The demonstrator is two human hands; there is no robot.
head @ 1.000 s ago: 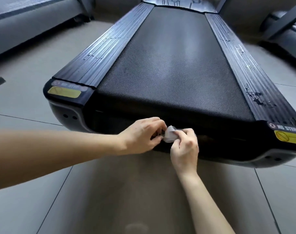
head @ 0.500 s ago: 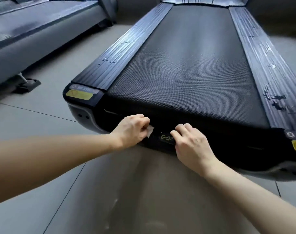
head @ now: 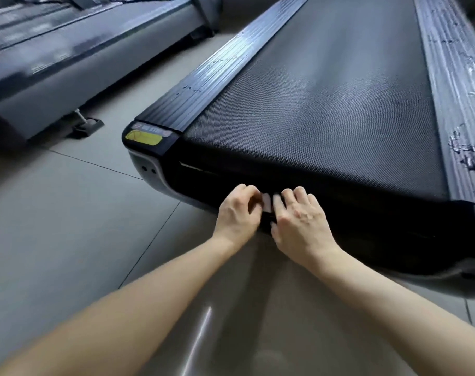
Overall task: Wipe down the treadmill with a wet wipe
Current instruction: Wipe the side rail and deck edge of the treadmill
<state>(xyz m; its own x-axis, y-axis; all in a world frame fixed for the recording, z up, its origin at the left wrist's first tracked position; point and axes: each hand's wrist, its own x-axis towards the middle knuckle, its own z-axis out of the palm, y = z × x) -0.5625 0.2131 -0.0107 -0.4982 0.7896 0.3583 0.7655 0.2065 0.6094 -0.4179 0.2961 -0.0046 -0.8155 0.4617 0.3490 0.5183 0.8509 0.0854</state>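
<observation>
You face the rear end of the treadmill point(head: 326, 109), a long black machine lying flat on the tiled floor, its textured belt running away from you between two ribbed side rails. A yellow sticker marks its near-left corner cap. The wet wipe point(head: 266, 202) is a small pale scrap, bunched up against the dark rear edge below the belt, mostly hidden from you.

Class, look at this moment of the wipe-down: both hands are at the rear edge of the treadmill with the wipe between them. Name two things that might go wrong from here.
1. The wet wipe shows only as a small bunched scrap between the left hand and right hand, so it may cover little surface.
2. Fingertips sit where the belt curves under at the treadmill's rear edge; they might get pinched if it moved.
</observation>
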